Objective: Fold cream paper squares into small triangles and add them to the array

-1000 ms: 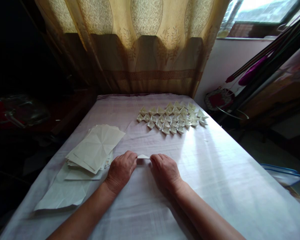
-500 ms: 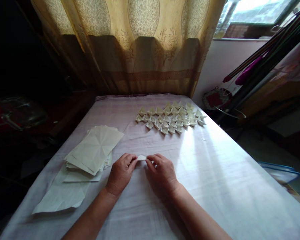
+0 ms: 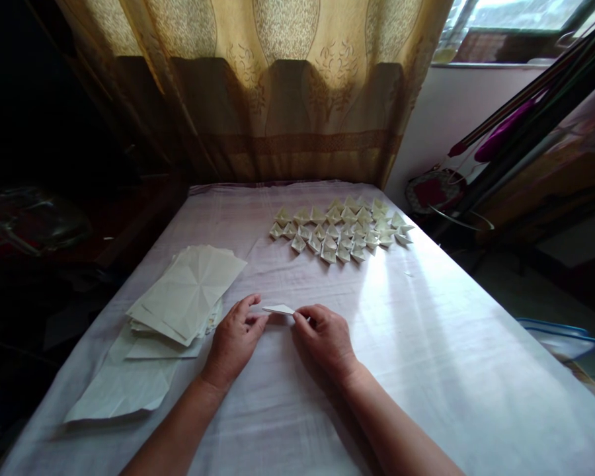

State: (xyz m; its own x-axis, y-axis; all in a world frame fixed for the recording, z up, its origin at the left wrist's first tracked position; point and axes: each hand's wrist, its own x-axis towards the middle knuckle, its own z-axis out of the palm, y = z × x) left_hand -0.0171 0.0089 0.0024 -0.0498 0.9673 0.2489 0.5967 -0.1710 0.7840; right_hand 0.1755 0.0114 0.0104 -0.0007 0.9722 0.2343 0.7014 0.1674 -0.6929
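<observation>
Between my hands is a small folded piece of white paper, flat and pointed in shape. My right hand pinches its right end between thumb and fingertips. My left hand is just left of the paper, thumb and fingers apart, holding nothing. Farther back on the cloth stand several folded paper boats in close rows. A stack of creased paper sheets lies to the left of my left hand.
A pale cloth covers the table. Behind it hangs a gold curtain. Blue-rimmed plastic containers are beyond the right edge, and a round patterned bag is near the far right corner.
My left hand has let go of the folded paper's left end and spread its fingers. The paper now tilts, held by my right hand alone. The view has shifted slightly.
</observation>
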